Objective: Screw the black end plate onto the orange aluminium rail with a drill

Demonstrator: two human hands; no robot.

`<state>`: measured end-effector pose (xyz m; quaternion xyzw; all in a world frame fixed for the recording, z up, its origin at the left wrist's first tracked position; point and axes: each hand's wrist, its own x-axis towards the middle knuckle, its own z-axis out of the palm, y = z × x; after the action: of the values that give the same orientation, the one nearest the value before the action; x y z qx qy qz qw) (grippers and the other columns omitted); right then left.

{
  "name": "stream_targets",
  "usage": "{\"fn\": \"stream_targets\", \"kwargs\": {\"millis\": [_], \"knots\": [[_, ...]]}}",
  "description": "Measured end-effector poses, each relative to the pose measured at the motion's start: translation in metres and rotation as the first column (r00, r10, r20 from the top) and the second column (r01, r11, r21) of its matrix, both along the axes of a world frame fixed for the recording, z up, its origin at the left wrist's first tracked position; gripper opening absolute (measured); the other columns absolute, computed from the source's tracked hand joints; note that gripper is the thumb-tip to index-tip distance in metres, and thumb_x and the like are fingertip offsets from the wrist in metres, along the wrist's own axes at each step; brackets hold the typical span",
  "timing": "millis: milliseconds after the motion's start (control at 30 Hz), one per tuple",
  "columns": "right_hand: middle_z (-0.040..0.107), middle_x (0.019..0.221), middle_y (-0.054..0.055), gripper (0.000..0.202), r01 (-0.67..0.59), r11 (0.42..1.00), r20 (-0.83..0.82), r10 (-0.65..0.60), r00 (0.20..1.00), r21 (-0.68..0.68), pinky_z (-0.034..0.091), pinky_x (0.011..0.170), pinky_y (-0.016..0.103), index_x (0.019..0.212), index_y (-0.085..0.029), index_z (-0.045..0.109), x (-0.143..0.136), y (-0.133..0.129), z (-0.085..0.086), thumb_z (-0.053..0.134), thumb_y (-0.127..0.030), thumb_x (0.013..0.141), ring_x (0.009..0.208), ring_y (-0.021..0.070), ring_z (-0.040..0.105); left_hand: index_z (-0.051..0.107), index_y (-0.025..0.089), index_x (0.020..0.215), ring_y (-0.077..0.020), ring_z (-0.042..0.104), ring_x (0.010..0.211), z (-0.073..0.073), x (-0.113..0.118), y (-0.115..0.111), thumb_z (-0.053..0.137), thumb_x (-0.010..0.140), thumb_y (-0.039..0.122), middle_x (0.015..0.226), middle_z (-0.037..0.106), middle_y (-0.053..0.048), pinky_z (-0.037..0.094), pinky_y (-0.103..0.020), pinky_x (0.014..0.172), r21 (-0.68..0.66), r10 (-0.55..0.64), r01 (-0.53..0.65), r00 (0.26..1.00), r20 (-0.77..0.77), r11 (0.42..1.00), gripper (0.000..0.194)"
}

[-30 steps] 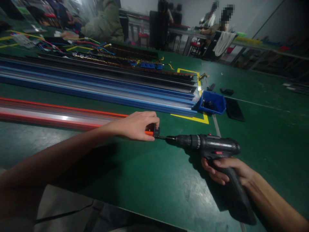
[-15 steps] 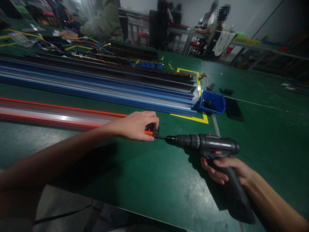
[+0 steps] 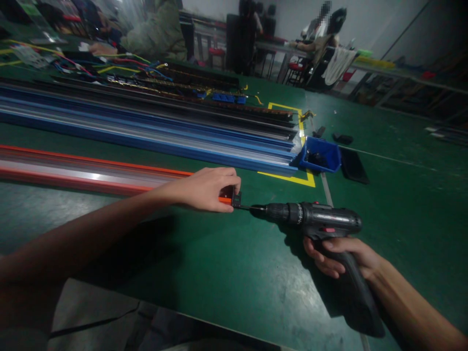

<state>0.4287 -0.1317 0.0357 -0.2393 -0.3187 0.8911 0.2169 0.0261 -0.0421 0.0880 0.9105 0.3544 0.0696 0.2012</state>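
Observation:
A long orange-edged metal profile (image 3: 95,176) lies across the left of the table, its right end under my left hand (image 3: 210,189). The fingers of that hand are closed around this end and a small black end cap (image 3: 237,199) on it. My right hand (image 3: 338,258) grips the handle of a black cordless drill (image 3: 310,217), held level and pointing left. The drill's thin bit reaches the lower part of the end cap; whether a screw sits at its tip, I cannot make out.
Blue profiles (image 3: 204,146) and dark profiles lie behind the orange one. A blue bin (image 3: 321,153) with small black parts stands at their right end, beside a dark flat slab (image 3: 354,165). Loose wires (image 3: 127,66) lie farther back, near another person's sleeve (image 3: 157,36).
Almost nothing differs. Both hands, the drill and the profile keep their places, with only a very slight shift of the view.

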Motion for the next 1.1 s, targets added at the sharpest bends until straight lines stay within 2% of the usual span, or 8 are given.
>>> {"fn": "stream_targets", "kwargs": {"millis": [500,1100], "knots": [[0.064,0.082,0.004,0.023,0.005,0.999,0.028,-0.004,1.0,-0.046,0.055,0.057,0.018,0.11,-0.005,0.075,0.0018,0.0,0.0022,0.072,-0.023,0.096,0.049,0.0029,0.045,0.067,0.026,0.102,-0.0172,0.059,0.094,-0.0008,0.0002,0.0003,0.074,0.083,0.047,0.109,0.061,-0.001,0.039,-0.029,0.077,-0.002,0.007,-0.007,1.0,-0.007,1.0,0.029],[0.064,0.083,0.006,0.025,0.023,1.0,0.072,-0.022,0.997,-0.019,0.051,0.054,0.019,0.105,-0.005,0.077,-0.0003,-0.0003,0.0052,0.073,-0.027,0.094,0.047,0.0031,0.043,0.067,0.026,0.106,-0.0178,0.06,0.096,-0.0005,0.0001,0.001,0.073,0.084,0.048,0.114,0.061,-0.002,0.039,-0.03,0.078,-0.011,0.003,-0.003,1.0,-0.019,1.0,0.031]]}}
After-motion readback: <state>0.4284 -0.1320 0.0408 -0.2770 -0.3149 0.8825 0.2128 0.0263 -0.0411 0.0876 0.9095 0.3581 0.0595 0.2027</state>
